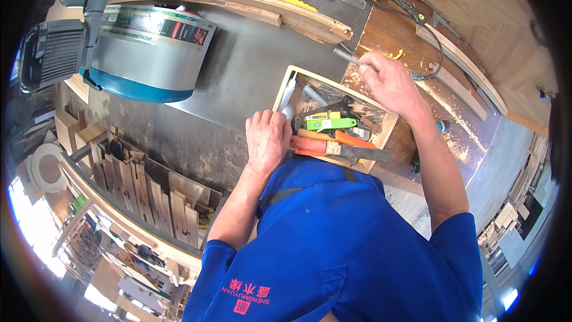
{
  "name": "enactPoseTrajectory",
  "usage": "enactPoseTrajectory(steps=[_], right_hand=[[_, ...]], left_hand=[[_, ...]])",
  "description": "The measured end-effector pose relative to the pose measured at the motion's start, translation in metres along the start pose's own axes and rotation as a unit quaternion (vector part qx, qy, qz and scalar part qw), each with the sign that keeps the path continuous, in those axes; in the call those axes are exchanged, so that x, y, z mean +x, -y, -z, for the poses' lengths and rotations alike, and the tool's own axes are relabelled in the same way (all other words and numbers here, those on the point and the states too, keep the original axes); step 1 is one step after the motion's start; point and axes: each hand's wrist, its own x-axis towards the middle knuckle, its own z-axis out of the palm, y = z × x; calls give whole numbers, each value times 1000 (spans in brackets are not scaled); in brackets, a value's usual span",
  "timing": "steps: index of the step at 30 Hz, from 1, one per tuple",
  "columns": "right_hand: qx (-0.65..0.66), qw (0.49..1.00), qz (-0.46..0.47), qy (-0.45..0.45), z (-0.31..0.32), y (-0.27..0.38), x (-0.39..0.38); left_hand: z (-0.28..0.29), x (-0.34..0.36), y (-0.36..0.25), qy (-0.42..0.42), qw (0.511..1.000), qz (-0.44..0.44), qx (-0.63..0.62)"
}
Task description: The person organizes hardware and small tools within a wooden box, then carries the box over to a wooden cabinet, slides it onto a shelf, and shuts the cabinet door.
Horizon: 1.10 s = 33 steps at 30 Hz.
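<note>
A shallow wooden tool box (387,133) filled with mixed hand tools stands in front of my body. My left hand (267,141) is closed over its left side, fingers bent at the rim. My right hand (390,83) is raised above the box's far right corner, closed around a slim grey metal rod-shaped tool (344,55). The fist hides the tool's other end, and its kind cannot be told. Inside the box lie a bright green tool (331,124), a white tube (288,93) and loose metal pieces. A tool with a red handle (308,145) lies across the near side, its dark flat blade (372,154) sticking out past the wall.
A large grey-and-teal bucket (143,59) stands at the left beside a machine arm (92,12). Long wooden boards (256,7) lie at the back. Sawdust and a cable (441,53) are on the brown bench at right. Upright wood strips (140,185) stand lower left.
</note>
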Motion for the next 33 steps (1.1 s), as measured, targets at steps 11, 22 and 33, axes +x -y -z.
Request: enactPoseTrajectory(steps=[11, 22, 33], right_hand=[[-122, 986, 36, -112, 22, -17, 28], [-127, 990, 44, -45, -8, -33, -5], [-48, 996, 24, 69, -101, -14, -27]], left_hand=[[28, 9, -20, -38, 999, 12, -16], [36, 1, -36, -62, 995, -37, -70], [28, -13, -48, -7, 993, -57, -99]])
